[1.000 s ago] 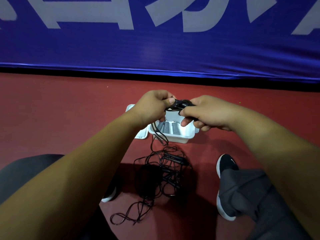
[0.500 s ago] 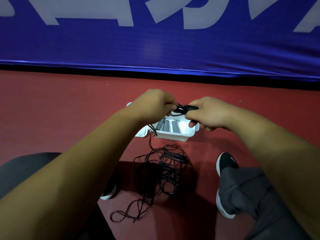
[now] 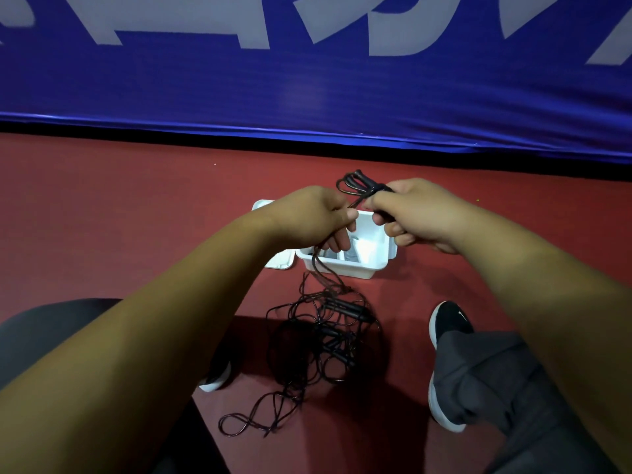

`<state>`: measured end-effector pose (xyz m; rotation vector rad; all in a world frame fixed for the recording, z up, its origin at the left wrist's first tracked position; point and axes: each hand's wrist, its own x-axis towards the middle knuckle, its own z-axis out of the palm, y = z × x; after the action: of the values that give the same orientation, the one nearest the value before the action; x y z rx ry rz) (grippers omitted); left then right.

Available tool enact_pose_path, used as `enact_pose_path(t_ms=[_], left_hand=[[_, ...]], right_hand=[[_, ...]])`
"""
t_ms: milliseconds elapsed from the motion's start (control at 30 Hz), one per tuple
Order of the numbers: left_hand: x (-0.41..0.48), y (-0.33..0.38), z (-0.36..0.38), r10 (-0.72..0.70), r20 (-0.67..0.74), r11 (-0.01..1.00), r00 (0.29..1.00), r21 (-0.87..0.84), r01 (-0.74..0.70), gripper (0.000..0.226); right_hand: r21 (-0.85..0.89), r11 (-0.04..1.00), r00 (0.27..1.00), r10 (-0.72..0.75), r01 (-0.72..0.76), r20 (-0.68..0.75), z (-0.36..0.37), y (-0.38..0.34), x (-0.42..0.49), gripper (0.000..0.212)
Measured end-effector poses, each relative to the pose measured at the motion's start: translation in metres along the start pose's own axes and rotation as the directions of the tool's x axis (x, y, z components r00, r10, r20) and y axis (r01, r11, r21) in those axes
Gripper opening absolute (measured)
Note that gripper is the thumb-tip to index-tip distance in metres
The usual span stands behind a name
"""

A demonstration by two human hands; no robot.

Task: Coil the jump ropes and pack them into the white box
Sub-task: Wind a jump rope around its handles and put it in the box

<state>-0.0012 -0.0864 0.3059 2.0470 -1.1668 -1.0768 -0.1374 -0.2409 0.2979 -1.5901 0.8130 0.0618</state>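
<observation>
Winding one black jump rope into a small bundle is the step in hand, as far as this view lets one judge. The right hand (image 3: 420, 213) is curled into a fist around the coil (image 3: 359, 186), whose short loops and one handle end poke out beyond its thumb side. Just beside it, the left hand (image 3: 307, 217) has its fingers closed around the loose cord (image 3: 321, 271). That cord runs down from under this hand, past the near wall of the box, to the floor.

Directly beneath both hands sits the white box (image 3: 342, 266), open. Its lid (image 3: 278, 261) lies under the left wrist, touching the box's side. Something pale and ribbed lies inside, too small to name with confidence.

Nearer the person than the hands, the heap of jump ropes (image 3: 328, 336) sprawls on the red floor (image 3: 102, 217) between two black shoes. It is tangled, with several handles buried in it.

Packing looks barely begun, since most of the rope is on the floor. The next move probably calls for the left hand to feed more cord up and lay another turn over the coil. The right hand would need to clamp the loops so they do not spring apart. Snagging is the risk, because the trailing strand leads straight into the tangle.
</observation>
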Motion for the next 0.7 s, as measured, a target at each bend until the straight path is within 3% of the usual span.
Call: enact_pose_path(t_ms=[233, 400, 500, 700], left_hand=[[-0.005, -0.005, -0.012, 0.043, 0.066, 0.981, 0.997, -0.190, -0.030, 0.023], [-0.012, 0.001, -0.021, 0.018, 0.089, 0.952, 0.996, -0.306, 0.010, 0.014], [-0.015, 0.004, -0.023, -0.012, 0.067, 0.940, 0.998, -0.340, 0.034, 0.022], [-0.014, 0.009, -0.024, -0.034, -0.058, 0.989, 0.998, -0.146, 0.026, 0.033]], right_hand=[[0.157, 0.983, 0.995, -0.096, 0.090, 0.030, 0.000, -0.006, -0.007, 0.006], [0.266, 0.958, 0.990, -0.126, 0.105, 0.062, -0.002, -0.011, -0.010, 0.028], [0.279, 0.956, 0.993, -0.109, 0.091, 0.051, 0.000, -0.012, -0.011, 0.039], [0.288, 0.956, 0.997, -0.071, 0.059, 0.030, 0.001, -0.010, -0.010, 0.033]])
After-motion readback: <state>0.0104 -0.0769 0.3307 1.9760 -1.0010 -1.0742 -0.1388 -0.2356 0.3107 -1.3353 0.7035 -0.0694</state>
